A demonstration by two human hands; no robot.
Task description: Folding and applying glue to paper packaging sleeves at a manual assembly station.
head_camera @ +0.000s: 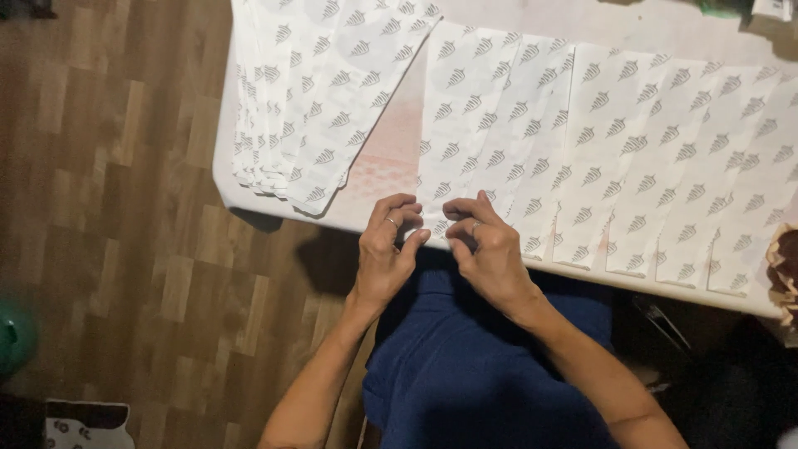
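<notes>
White printed paper sheet [465,133], near edge pinched by left hand [384,254], right hand [490,254]

matt printed paper sheets [598,141], wood-look floor [125,208]

There was a single view, from a camera worn on the person's head. It looked almost straight down from above the seated body, so the blue-clad lap [490,366] filled the near bottom edge and the table [391,158] ran across the far upper part. The left hand [386,249] and right hand [490,249] sat close below the lens, near the middle. The wooden floor [108,224] took up the left side. No second view shared the scene.
</notes>
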